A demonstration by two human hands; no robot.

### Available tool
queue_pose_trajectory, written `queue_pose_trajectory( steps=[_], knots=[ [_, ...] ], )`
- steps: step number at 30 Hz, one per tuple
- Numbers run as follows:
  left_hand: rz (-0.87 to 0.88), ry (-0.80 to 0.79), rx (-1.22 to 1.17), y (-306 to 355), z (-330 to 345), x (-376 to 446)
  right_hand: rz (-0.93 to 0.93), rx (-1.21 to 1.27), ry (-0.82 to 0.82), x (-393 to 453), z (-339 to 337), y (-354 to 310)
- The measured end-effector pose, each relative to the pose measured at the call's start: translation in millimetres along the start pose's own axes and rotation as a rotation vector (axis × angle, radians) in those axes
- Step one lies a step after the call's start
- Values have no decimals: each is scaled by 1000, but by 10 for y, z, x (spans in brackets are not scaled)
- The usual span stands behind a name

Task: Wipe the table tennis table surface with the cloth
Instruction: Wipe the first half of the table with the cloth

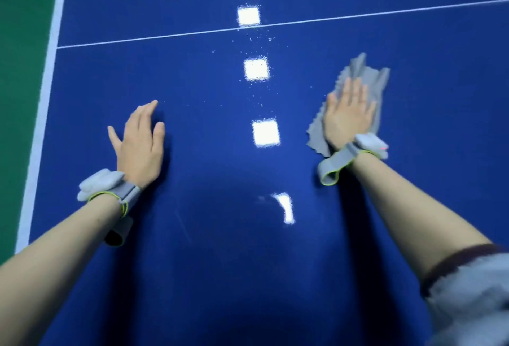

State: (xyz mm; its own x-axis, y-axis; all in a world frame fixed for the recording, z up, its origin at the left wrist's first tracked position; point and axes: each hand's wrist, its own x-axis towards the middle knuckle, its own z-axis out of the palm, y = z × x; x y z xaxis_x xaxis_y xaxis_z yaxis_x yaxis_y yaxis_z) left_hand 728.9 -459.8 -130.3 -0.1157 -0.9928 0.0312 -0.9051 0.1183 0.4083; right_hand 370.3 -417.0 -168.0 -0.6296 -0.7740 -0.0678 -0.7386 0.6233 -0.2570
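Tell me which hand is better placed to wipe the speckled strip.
Right. The right hand lies flat on the grey cloth, beside the droplets on the table. The left hand rests bare.

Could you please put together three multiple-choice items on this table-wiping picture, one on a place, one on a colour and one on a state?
1. Where does the cloth lie?
A. Under the right hand
B. Under the left hand
C. On the green floor

2. What colour is the table surface?
A. Green
B. Blue
C. Black

3. How is the left hand placed?
A. Closed in a fist round the cloth
B. Raised well off the table
C. Open and flat on the table, holding nothing

Answers:
1. A, since the right hand lies flat on the grey cloth, which spreads out past its fingers.
2. B, since the top is deep blue with white lines.
3. C, since its fingers are spread on bare blue surface, far from the cloth.
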Motion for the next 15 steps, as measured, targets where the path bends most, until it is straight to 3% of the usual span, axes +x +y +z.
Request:
queue_pose_trajectory(
  steps=[8, 12, 15],
  knots=[
    [-151, 65, 28, -500, -276, -35, -581, 13, -241, -889, 533, -1810],
    [-253, 102, 8, -638, -283, -32, -968, -49, -356, -1491, 633, -2001],
    [-260, 93, -20, -559, -175, -16, -1153, -98, -382, -1339, 585, -1828]
  ],
)
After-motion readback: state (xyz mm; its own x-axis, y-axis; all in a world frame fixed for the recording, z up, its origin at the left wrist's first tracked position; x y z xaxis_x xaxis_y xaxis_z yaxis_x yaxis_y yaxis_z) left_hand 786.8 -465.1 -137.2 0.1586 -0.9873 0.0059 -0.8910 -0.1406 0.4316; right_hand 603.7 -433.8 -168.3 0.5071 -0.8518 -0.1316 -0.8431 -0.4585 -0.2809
